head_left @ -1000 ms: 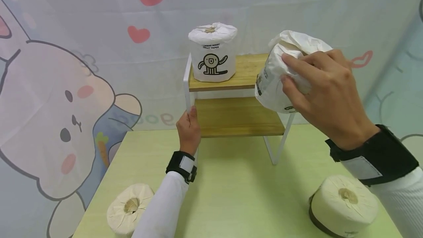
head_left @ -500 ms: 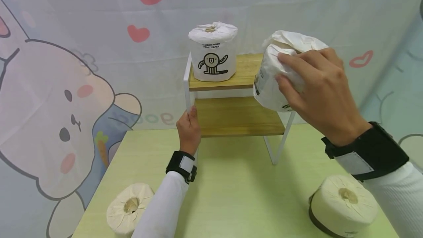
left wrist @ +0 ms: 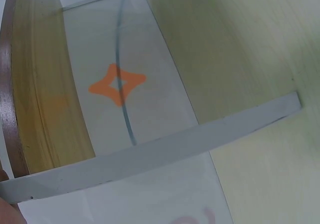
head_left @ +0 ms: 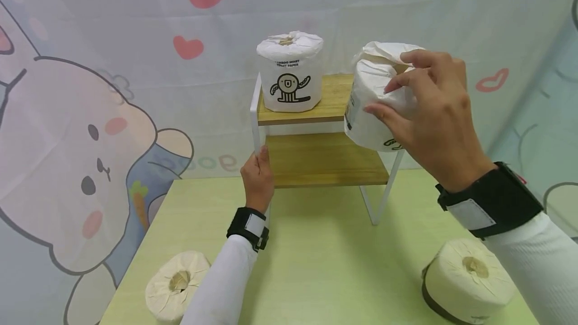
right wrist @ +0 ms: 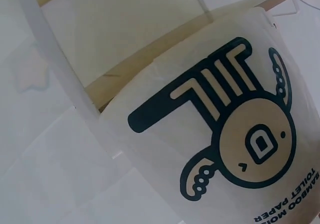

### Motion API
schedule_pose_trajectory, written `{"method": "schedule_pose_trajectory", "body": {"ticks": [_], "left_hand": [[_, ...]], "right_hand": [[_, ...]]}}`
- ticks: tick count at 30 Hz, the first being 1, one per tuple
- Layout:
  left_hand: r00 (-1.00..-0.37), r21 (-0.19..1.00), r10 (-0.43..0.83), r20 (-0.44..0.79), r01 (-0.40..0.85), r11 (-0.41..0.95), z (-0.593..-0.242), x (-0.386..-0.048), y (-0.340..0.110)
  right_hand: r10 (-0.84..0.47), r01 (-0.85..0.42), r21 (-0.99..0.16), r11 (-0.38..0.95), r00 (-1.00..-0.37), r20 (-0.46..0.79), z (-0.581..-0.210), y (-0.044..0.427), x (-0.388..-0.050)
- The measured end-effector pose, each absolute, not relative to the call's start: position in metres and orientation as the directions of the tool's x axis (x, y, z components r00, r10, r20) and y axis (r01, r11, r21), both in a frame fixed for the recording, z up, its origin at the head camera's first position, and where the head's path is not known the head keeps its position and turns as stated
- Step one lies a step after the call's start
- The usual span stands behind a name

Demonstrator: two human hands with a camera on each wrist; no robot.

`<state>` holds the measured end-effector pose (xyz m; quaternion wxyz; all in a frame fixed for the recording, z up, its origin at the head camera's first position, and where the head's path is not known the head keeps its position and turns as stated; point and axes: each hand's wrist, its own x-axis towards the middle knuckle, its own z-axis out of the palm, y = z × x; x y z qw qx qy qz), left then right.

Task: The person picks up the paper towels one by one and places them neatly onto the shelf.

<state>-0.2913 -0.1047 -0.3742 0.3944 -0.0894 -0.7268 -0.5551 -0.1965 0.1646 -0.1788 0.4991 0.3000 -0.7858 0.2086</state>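
A two-tier wooden rack (head_left: 329,159) with white metal sides stands at the back. The left hand (head_left: 258,179) grips its left side frame (head_left: 255,129); the left wrist view shows that frame (left wrist: 150,156) and a fingertip at its edge. On the upper shelf's left part, a white wrapped roll (head_left: 289,84) stands upright. At the upper shelf's right end, the right hand (head_left: 438,109) holds a second white roll (head_left: 372,124) by its crumpled top, thumb on the near side, fingers spread over the top. This roll leans slightly. Its printed figure (right wrist: 255,144) fills the right wrist view.
A cream wrapped roll (head_left: 169,295) sits at the table's front left, beside the left forearm. Another cream roll with a dark band (head_left: 467,285) is at the front right, near the right sleeve. A printed cloth (head_left: 135,4) hangs behind the rack.
The right hand and its roll have shifted slightly left, and the roll leans less. The right fingers are spread wider over its top. The left hand and rack have stayed still.
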Motion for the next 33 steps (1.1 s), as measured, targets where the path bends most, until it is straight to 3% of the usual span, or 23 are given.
{"method": "schedule_pose_trajectory", "body": {"ticks": [5, 10, 18, 27, 33], "left_hand": [[-0.66, 0.723, -0.305, 0.687, 0.578, 0.377, -0.375, -0.292, -0.103], [-0.655, 0.717, -0.302, 0.693, 0.583, 0.383, -0.375, -0.291, -0.103], [-0.663, 0.729, -0.312, 0.68, 0.565, 0.386, -0.376, -0.292, -0.104], [-0.667, 0.731, -0.311, 0.678, 0.566, 0.382, -0.375, -0.292, -0.105], [-0.669, 0.734, -0.309, 0.676, 0.572, 0.367, -0.375, -0.292, -0.105]], "right_hand": [[-0.238, -0.683, 0.052, 0.728, -0.182, 0.954, -0.184, 0.167, -0.201], [-0.261, -0.682, 0.108, 0.723, -0.126, 0.957, -0.19, 0.167, -0.2], [-0.228, -0.723, 0.068, 0.687, -0.126, 0.966, -0.195, 0.17, -0.192], [-0.384, -0.761, 0.157, 0.629, -0.129, 0.914, -0.194, 0.179, -0.194], [-0.407, -0.735, 0.172, 0.656, -0.152, 0.901, -0.196, 0.18, -0.199]]}}
